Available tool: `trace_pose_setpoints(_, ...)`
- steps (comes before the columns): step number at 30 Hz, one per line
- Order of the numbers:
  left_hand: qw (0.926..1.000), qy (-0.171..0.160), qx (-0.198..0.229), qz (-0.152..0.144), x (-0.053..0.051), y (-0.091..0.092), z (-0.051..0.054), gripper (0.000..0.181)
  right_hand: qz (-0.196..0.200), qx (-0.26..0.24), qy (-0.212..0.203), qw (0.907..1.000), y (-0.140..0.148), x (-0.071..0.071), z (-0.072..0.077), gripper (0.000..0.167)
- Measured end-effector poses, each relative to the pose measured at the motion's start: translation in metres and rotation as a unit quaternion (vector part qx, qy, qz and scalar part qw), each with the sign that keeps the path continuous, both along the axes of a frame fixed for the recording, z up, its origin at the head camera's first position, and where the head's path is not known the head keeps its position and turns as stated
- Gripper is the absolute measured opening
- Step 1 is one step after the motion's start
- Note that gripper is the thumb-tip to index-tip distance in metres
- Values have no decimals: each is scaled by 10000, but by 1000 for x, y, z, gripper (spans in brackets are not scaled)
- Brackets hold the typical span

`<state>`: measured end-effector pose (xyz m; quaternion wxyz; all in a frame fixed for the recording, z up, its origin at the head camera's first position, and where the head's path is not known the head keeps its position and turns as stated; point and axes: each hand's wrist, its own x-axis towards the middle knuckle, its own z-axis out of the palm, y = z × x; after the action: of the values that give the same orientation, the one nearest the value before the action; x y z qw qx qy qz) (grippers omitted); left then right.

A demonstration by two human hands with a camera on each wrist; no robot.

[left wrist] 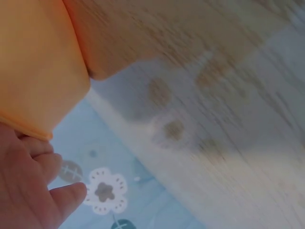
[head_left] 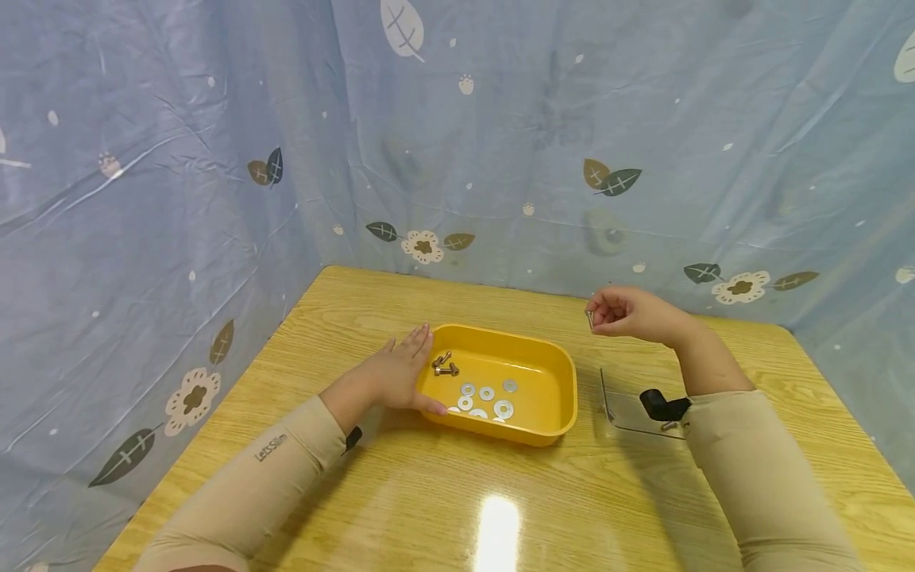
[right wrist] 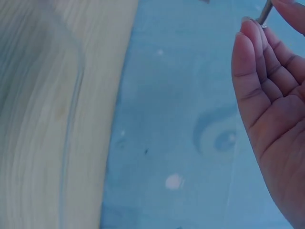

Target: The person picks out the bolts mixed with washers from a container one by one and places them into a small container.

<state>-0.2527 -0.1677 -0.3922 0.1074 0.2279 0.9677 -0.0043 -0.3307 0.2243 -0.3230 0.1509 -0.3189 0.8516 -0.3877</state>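
A yellow plastic tray [head_left: 550, 433] sits on the table, with several flat washers [head_left: 503, 409] in its front part and a few bolts [head_left: 446, 369] in its back left corner. Against the tray's left side rests my left hand [head_left: 396, 375], fingers extended along the wall and thumb at the front rim. The left wrist view shows this hand [left wrist: 24, 176] beside the tray wall [left wrist: 38, 62]. Raised to the right of the tray, my right hand [head_left: 629, 314] pinches a small metal bolt [head_left: 589, 318] between thumb and fingertips. The right wrist view shows the bolt's shank [right wrist: 265, 13].
Right of the tray stands a clear, see-through container [head_left: 639, 430], partly hidden by the right forearm, with a bolt [head_left: 669, 426] inside it. A patterned blue curtain [head_left: 500, 199] borders the wooden table [head_left: 400, 508] at the back and sides.
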Motion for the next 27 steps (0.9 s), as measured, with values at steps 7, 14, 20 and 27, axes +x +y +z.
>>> trace_pose_setpoints(7,9999,-6,0,123,-1,1,-4,128,-303,218,-464,9982,24,3,-16,28)
trace_pose_setpoints(14,9999,39,78,110,-1,1,-4,130,-186,474,-797,9955,36,3,-27,29)
trace_pose_setpoints(20,9999,17,116,126,0,1,-3,131,-8,503,-986,9939,42,4,-31,30)
trace_pose_setpoints(27,9998,28,124,154,-1,1,-6,134,287,533,-1516,9866,42,6,-38,31)
